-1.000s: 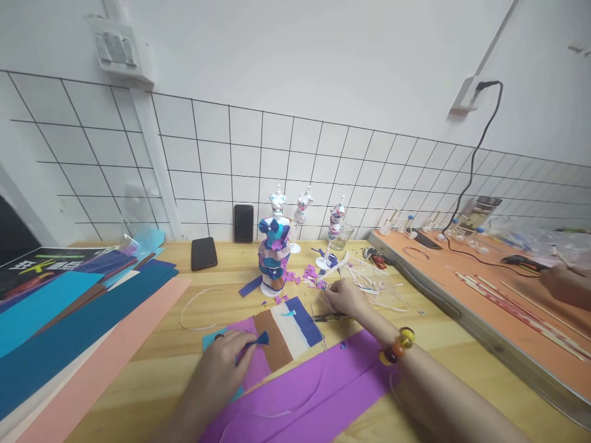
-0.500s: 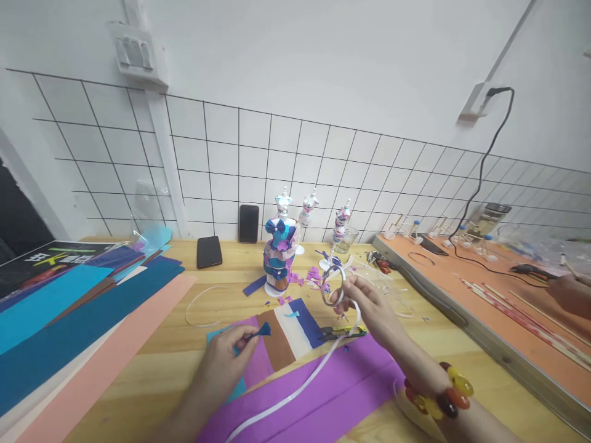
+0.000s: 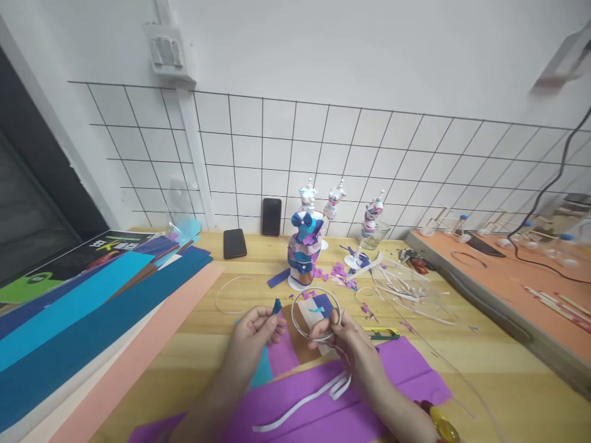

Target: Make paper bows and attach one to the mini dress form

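Observation:
My left hand [image 3: 258,326] pinches a small folded piece of dark blue paper [image 3: 277,306]. To its right, my right hand [image 3: 346,335] holds a thin pale ring of wire [image 3: 295,322] between thumb and fingers, tilted up. A white strip [image 3: 302,404] lies below on purple paper [image 3: 410,369]. Brown, white, blue and pink paper bands [image 3: 289,344] lie flat behind and under the hands. A small dress form [image 3: 305,249] in layered blue and purple paper, with a bow on its chest, stands just beyond.
More small dress forms [image 3: 372,215] stand behind. Long paper sheets [image 3: 138,320] spread at the left, beside two phones [image 3: 235,243]. A yellow cutter [image 3: 382,333], paper scraps and a clear wire coil [image 3: 410,289] lie at the right, near an orange board [image 3: 480,261].
The view has turned right to left, shifting things rightward. My right hand has come lower and closer to my left hand, and the ring now faces the camera. The white strip has dropped onto the purple paper.

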{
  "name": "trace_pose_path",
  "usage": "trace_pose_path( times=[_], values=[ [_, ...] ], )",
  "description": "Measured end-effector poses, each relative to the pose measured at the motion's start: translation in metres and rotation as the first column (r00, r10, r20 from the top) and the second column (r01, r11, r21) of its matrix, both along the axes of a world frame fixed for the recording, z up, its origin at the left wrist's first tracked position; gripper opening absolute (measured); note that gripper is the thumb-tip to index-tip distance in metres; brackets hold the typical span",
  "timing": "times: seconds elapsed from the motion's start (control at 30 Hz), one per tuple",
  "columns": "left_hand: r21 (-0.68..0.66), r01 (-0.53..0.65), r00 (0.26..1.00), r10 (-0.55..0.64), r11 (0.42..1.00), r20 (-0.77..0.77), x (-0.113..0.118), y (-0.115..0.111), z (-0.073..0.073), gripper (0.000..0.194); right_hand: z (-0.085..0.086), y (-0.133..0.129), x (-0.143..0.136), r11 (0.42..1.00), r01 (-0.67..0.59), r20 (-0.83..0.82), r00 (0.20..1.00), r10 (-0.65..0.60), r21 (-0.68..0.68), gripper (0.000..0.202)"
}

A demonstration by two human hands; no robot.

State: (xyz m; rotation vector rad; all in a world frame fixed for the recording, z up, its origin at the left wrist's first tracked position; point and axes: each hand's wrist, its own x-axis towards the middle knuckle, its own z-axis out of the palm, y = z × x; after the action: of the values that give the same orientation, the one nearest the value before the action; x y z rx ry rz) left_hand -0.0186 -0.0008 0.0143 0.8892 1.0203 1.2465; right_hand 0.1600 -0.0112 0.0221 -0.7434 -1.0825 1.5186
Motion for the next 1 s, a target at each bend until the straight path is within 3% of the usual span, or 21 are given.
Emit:
trace_pose_path(
  times=[0.13,0.3,0.5,0.63,0.7,0.87,1.0],
  values=[
    [-0.059,0.035,0.998,-0.032,0.998,0.057,0.004,-0.005,0.005,0.025,-0.002,-0.002,-0.003,0.998,0.039,0.023,0.999,-0.038,-0.045,0.021],
    [-0.121,0.083,0.988,-0.066,0.989,0.139,0.006,-0.011,0.011,0.027,-0.004,-0.003,-0.005,0.994,0.099,0.181,0.978,-0.106,0.049,0.025],
    [-0.152,0.278,0.922,-0.220,0.948,0.318,0.015,-0.021,0.010,0.018,-0.007,-0.009,-0.005,0.981,0.041,0.322,0.941,-0.102,0.190,0.013],
    [-0.161,0.383,0.869,-0.296,0.909,0.397,0.021,-0.025,0.006,0.014,-0.012,-0.011,-0.003,0.955,0.004,0.496,0.854,-0.158,0.297,0.011],
    [-0.172,0.393,0.874,-0.310,0.903,0.373,0.022,-0.025,0.004,0.014,-0.013,-0.010,-0.003,0.949,-0.002,0.529,0.830,-0.174,0.315,0.010],
    [-0.206,0.285,0.950,-0.247,0.936,0.193,0.021,-0.021,-0.002,0.025,-0.014,-0.004,-0.001,0.973,0.058,0.448,0.880,-0.156,0.224,0.014],
    [-0.184,0.273,0.959,-0.253,0.944,0.126,0.020,-0.018,-0.002,0.031,-0.013,-0.001,0.005,0.972,0.064,0.484,0.859,-0.168,0.225,0.019]
  ],
)
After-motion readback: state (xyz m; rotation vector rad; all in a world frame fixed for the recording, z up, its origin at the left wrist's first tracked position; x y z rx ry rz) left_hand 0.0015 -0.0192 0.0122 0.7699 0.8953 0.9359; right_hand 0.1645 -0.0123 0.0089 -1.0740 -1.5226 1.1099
